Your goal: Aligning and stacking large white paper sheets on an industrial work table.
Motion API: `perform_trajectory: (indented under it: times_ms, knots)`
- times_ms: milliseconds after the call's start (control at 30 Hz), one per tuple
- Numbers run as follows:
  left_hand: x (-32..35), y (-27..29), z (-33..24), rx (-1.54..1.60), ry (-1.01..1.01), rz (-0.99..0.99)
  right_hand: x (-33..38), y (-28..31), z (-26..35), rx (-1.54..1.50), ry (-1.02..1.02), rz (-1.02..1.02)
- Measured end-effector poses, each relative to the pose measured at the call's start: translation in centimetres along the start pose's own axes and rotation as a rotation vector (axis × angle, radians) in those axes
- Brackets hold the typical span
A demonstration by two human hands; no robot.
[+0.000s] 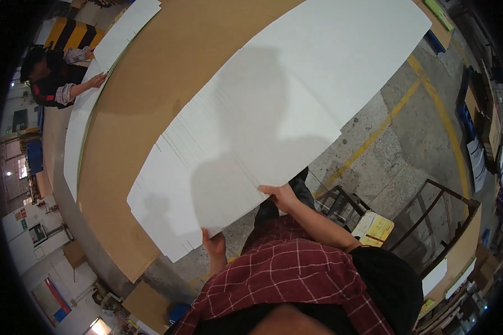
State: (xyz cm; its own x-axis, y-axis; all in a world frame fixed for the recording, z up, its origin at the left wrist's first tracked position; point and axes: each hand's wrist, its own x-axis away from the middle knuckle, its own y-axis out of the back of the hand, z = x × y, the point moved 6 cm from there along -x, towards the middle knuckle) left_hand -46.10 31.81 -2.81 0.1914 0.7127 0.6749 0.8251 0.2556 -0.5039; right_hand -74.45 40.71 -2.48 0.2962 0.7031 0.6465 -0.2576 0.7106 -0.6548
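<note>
The white sheet point(262, 125) lies diagonally, partly over the brown board point(120, 162), its near edge at the person's body. Left hand point(214, 244): grip closed at the near edge, toward the sheet's left end, thumb uppermost. Right hand point(284, 196): grip closed on the same edge, farther right, thumb flat on the upper face; its fingertips are hidden. Across the board, a co-worker point(58, 84) has both hands at a second white sheet point(75, 148). Yellow lines point(394, 114) mark the floor point(369, 162) at right.
</note>
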Motion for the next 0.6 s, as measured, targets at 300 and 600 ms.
perform_trajectory:
  times_ms: [300,600]
  knots:
    - [0.1,-0.4,1.3,0.144,0.089,-0.006,0.3,0.3,0.5,-0.014,-0.014,-0.042]
    - [-0.1,-0.6,1.7,0.106,0.055,0.000,-0.4,1.4,-0.2,0.038,-0.095,-0.076]
